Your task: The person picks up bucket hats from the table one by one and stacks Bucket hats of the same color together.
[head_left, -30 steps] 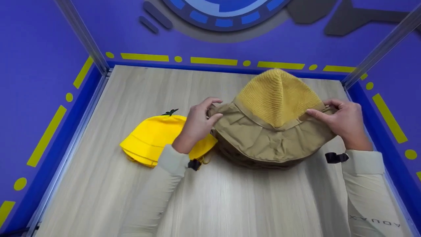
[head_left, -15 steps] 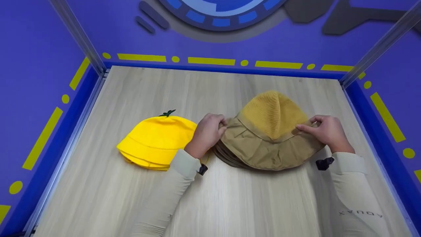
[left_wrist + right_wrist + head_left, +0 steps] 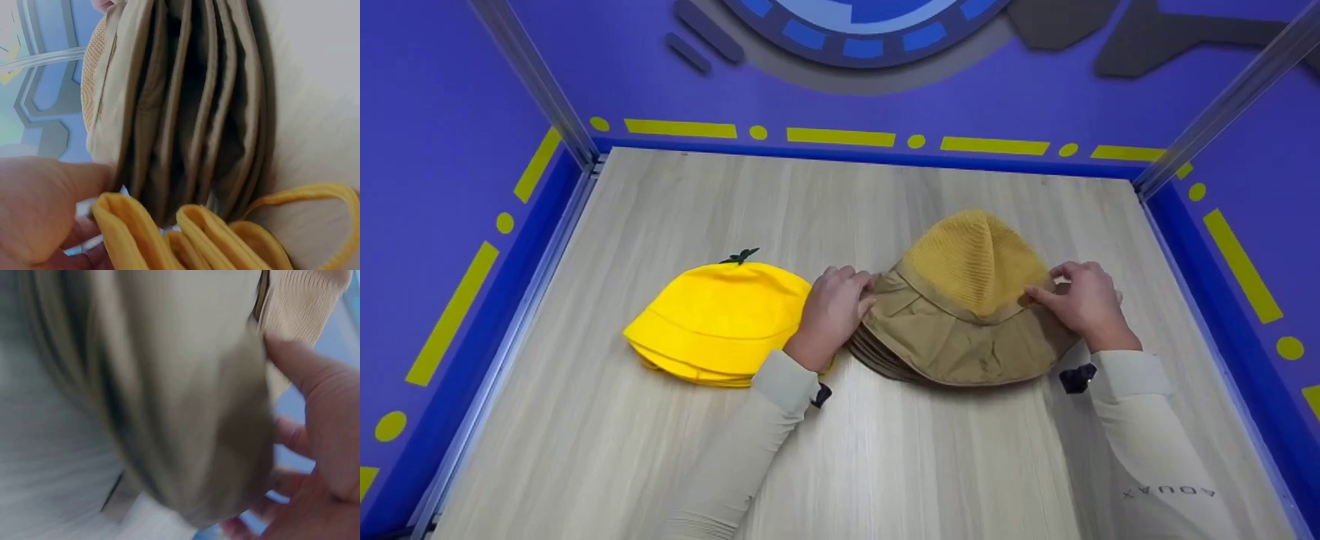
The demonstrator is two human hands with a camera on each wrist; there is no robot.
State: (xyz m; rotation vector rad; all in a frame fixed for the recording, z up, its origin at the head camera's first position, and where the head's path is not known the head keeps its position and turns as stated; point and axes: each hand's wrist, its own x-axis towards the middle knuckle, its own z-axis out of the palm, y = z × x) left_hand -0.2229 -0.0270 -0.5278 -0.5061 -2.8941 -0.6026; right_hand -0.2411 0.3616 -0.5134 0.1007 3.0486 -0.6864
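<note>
The khaki hat [image 3: 960, 330] tops a stack of hats between both hands; the left hand [image 3: 831, 311] grasps its left brim edge; the right hand [image 3: 1081, 304] pinches its right brim edge. Yellow hats [image 3: 716, 319] lie just left of the khaki hat.

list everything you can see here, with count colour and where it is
khaki hats: a stack of several, exact count unclear; khaki brims, the top one with a mustard knit crown; right of centre on the table
yellow hats: a small stack, count unclear; bright yellow, a dark green sprig on the top one's crown; left of the khaki stack
table: one, pale wood grain; fills the floor of the booth
booth walls: purple with yellow dashes and dots, blue trim at the base; around three sides
left hand: one; grips the left edge of the khaki stack
right hand: one; holds the right brim of the top khaki hat
sleeves: two, pale beige
</note>
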